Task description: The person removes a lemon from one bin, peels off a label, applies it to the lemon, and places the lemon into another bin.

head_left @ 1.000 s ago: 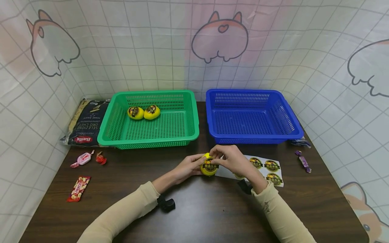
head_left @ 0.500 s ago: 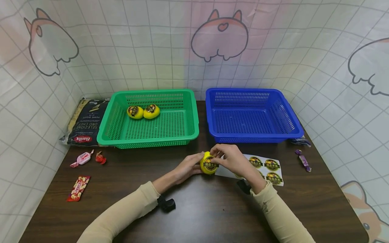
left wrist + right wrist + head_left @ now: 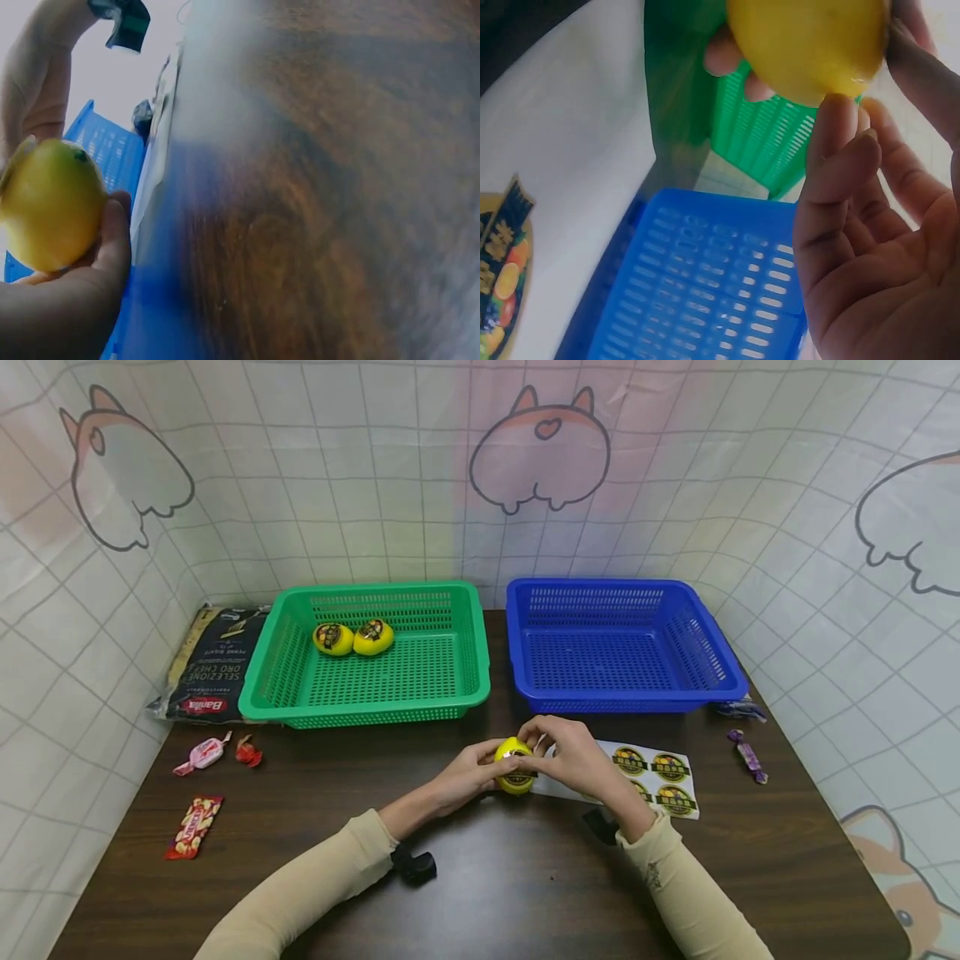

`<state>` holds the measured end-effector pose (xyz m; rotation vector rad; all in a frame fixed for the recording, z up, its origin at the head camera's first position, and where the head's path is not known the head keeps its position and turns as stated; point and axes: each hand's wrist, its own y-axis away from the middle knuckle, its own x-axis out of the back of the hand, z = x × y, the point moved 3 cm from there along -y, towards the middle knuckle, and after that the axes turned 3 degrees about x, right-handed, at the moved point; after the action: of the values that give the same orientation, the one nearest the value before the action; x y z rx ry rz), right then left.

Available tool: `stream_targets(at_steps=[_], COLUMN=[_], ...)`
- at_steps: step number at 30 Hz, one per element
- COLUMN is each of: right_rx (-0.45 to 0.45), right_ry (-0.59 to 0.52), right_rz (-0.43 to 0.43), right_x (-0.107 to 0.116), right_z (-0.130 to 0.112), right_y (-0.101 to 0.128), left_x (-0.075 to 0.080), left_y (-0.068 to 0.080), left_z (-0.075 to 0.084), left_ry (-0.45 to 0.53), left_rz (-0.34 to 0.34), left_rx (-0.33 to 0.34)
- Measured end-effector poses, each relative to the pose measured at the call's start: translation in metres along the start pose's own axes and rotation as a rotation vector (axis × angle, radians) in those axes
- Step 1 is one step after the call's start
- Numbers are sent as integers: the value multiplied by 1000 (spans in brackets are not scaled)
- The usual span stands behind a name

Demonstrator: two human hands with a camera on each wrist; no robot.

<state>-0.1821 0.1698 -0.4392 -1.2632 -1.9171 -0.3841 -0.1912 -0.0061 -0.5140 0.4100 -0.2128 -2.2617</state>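
Both hands holding yellow lemon [image 3: 514, 766] just above brown table [image 3: 487, 893], in front of green basket [image 3: 375, 710] and blue basket [image 3: 622, 702]. Left hand [image 3: 467, 774] cupping lemon from side, fingers curled round. Right hand [image 3: 570, 756] pinching top with fingertips. Sticker sheet [image 3: 660, 772] lying just beside right hand.

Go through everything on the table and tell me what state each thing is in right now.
Lemon: held by both hands, label on.
Left hand: gripping the lemon.
Right hand: pinching the lemon.
Green basket: holds two labelled lemons.
Blue basket: empty.
Sticker sheet: flat, some stickers left.
Pasta bag: lying flat.
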Motion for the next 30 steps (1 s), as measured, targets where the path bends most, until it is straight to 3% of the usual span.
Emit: stream_targets(at_steps=[6,11,19,30], right_rx=[-173,-273,-302,-276], right_ry=[-147,-346,-619,-774], right_rz=[-64,-145,-190,-191], right_x=[-2,-14,-21,-10], right_z=[14,17,19,15], right_y=[7,9,8,9], left_x=[3,3,2,1], left_y=[1,2,6,18], left_z=[4,2,4,20], left_ry=[17,34,47,6], left_rz=[-41,-14,-8,-26], left_rx=[-32,-43,-33,-51])
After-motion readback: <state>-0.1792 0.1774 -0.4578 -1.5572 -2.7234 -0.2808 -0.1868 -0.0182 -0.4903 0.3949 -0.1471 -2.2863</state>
